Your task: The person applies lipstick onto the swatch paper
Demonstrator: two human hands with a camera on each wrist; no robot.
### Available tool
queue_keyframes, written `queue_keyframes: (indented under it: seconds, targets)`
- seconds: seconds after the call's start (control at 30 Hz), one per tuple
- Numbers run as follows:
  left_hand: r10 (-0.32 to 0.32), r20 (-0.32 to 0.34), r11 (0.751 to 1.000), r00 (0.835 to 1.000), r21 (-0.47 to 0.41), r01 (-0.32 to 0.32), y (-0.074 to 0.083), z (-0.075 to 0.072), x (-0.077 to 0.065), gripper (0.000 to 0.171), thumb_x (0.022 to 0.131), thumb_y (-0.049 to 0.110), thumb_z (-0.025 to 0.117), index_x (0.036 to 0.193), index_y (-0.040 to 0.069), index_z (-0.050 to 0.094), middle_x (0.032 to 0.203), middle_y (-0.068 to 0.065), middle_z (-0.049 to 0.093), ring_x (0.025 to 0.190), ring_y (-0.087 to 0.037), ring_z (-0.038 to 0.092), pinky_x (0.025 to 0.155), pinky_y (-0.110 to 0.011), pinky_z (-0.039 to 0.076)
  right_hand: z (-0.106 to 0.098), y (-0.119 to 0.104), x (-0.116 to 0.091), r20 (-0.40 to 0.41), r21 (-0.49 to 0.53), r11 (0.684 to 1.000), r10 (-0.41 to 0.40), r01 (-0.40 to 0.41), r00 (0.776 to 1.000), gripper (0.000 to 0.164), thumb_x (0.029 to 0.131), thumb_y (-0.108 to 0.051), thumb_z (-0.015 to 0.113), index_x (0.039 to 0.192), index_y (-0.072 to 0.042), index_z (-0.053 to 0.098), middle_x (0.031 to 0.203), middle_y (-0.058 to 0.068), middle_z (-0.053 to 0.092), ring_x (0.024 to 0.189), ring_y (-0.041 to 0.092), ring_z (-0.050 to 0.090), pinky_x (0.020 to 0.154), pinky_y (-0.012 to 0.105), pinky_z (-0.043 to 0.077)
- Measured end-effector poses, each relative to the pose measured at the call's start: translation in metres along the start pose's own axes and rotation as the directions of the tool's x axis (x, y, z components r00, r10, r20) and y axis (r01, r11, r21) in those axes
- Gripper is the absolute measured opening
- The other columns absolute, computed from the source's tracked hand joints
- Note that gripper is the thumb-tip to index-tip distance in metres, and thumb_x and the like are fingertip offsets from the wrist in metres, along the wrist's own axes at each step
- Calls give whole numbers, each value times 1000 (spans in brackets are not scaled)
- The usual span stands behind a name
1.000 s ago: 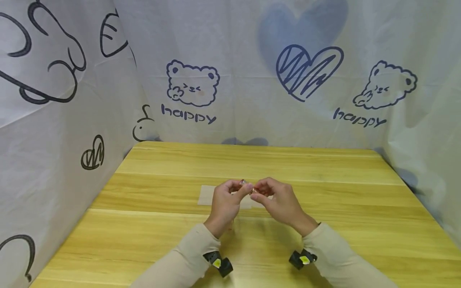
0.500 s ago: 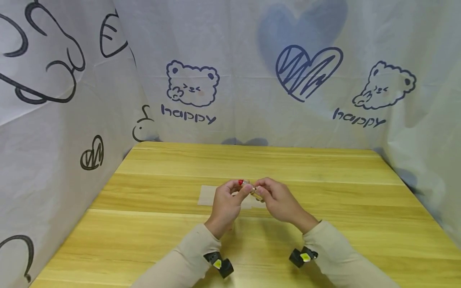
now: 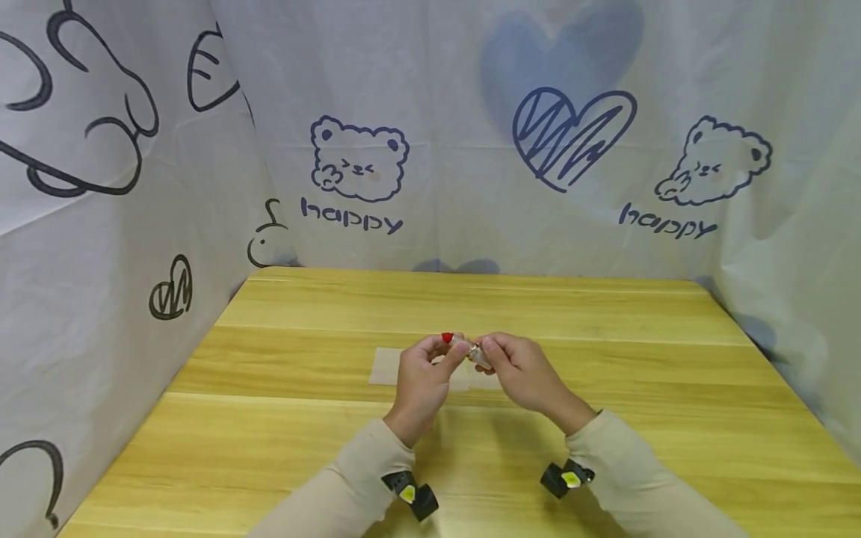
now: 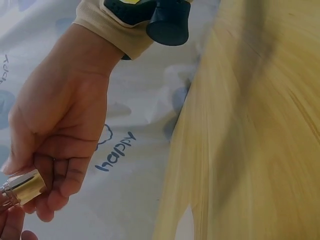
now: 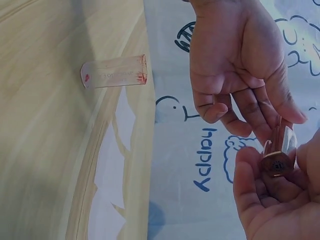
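A lipstick with a red tip [image 3: 447, 338] is held between both hands above the table. The left hand [image 3: 420, 382] pinches its upper part between thumb and fingers, just below the red end. Around the base [image 3: 480, 357] close the thumb and fingers of the right hand [image 3: 533, 379]. In the left wrist view, the shiny gold base [image 4: 29, 187] sits in the right hand's fingers. From the right wrist, the round bottom [image 5: 278, 165] of the lipstick faces the camera. A transparent cylinder [image 5: 116, 71] with reddish marks at its rim stands on the table, hidden in the head view.
Flat pale pieces, like paper [image 3: 386, 366], lie on the wooden table [image 3: 303, 448] beyond the hands. White cloth [image 3: 464, 187] with drawn bears and hearts hangs behind the table and along its sides. Black wrist cameras [image 3: 421, 502] hang below both sleeves.
The red tip has come into view beyond the left fingers and sticks out further. The right thumb and fingers have shifted round the base, which has turned. Both arms stay nearly in place.
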State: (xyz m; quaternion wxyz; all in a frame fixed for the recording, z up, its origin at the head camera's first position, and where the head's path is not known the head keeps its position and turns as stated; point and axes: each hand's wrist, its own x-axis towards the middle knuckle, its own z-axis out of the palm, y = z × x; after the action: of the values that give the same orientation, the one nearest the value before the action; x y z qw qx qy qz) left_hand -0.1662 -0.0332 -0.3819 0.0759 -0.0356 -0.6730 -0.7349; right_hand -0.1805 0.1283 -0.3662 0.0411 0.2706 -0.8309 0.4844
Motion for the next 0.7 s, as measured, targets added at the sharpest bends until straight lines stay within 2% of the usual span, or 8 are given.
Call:
queue_keyframes:
  seconds: [0.1,0.23,0.3,0.37,0.43,0.57,0.7]
  targets:
    - [-10,-23,1000,1000,-7,10,1,0,1,31,87,25,73,102,-2,70,107,-8,70,101,-20,61,84,-33,50,1,1,-1,-42,-66,997,-44,41,998,28,104,-13,45,111,4,66,98,11,71,86,21,68,74,33,56]
    - [-51,-72,999,996,-13,50,1,0,2,30,86,27,75,97,-1,70,98,-7,69,95,-18,60,79,-31,48,5,5,-3,-108,-160,975,-175,157,979,25,97,-10,59,117,6,62,102,12,70,89,21,68,73,36,56]
    - [-75,-99,997,992,-32,72,0,0,3,30,86,28,75,92,0,69,91,-5,67,89,-16,59,77,-30,48,7,9,-4,-136,-217,946,-273,240,952,31,90,-8,69,117,5,61,103,11,68,87,21,67,71,35,56]
    - [-92,-116,995,989,-55,86,0,0,4,30,85,29,76,86,1,66,86,-4,65,83,-15,58,75,-30,47,9,14,-4,-149,-268,907,-373,325,916,40,83,-9,77,116,4,60,104,11,66,87,21,65,69,34,56]
    - [-106,-132,992,986,-79,96,-1,0,4,29,86,28,76,80,3,62,82,-3,64,80,-14,56,73,-29,46,11,18,-5,-151,-308,866,-454,395,878,44,81,-15,80,116,2,59,107,11,64,88,22,64,69,34,56]
    - [-135,-139,986,981,-112,120,0,1,3,31,87,26,75,73,7,55,79,-2,60,78,-14,53,67,-27,41,15,23,-5,-147,-358,803,-552,476,821,41,89,-31,70,115,0,58,107,10,61,89,25,61,68,37,54]
    - [-172,-136,978,976,-139,153,0,3,4,31,88,26,74,73,9,53,75,-1,57,71,-12,50,59,-22,39,17,24,-4,-160,-400,774,-587,491,794,36,94,-33,62,109,0,59,102,10,60,84,20,60,67,33,54]
